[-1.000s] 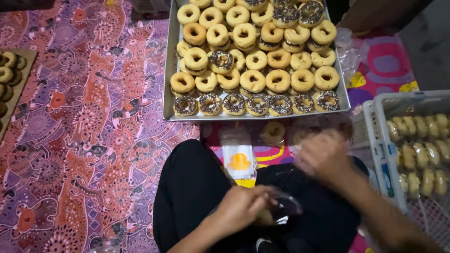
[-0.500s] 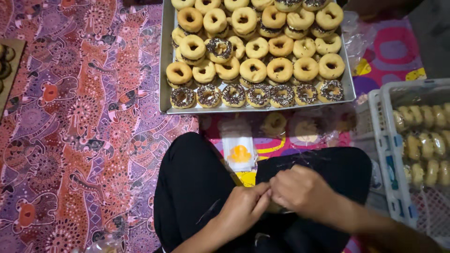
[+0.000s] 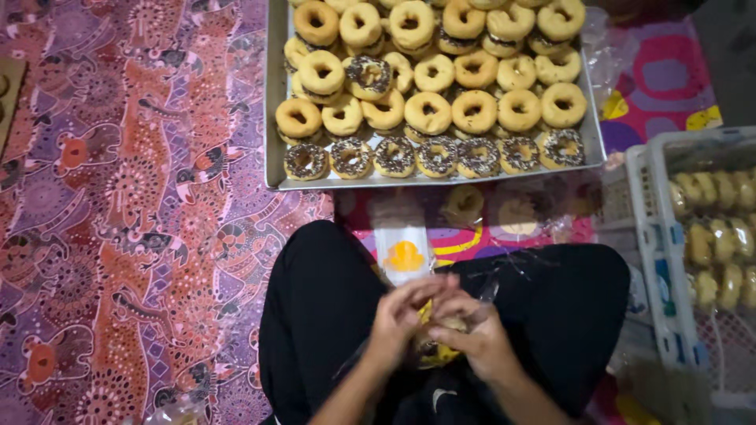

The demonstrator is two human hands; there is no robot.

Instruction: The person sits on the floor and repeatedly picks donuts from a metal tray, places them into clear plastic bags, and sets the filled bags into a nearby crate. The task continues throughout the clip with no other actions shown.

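My left hand (image 3: 399, 315) and my right hand (image 3: 475, 334) meet over my lap, both closed on a doughnut in a clear plastic bag (image 3: 438, 334) with a yellow patch. I sit cross-legged in black trousers (image 3: 323, 307). A metal tray (image 3: 275, 118) of doughnuts lies in front of my knees; the front row (image 3: 394, 156) has dark sprinkled tops, the rest (image 3: 472, 110) are plain golden. A small stack of clear bags with an orange mark (image 3: 403, 250) lies between my knees.
A white plastic crate (image 3: 655, 236) at the right holds bagged doughnuts (image 3: 713, 236). Two bagged doughnuts (image 3: 465, 203) lie on the floor below the tray. A patterned purple-orange cloth (image 3: 134, 197) covers the floor at left. A second tray edge (image 3: 8, 94) shows far left.
My right hand came in from the right and joined the left over my lap; both now hold the bagged doughnut. The view has tilted down a little.
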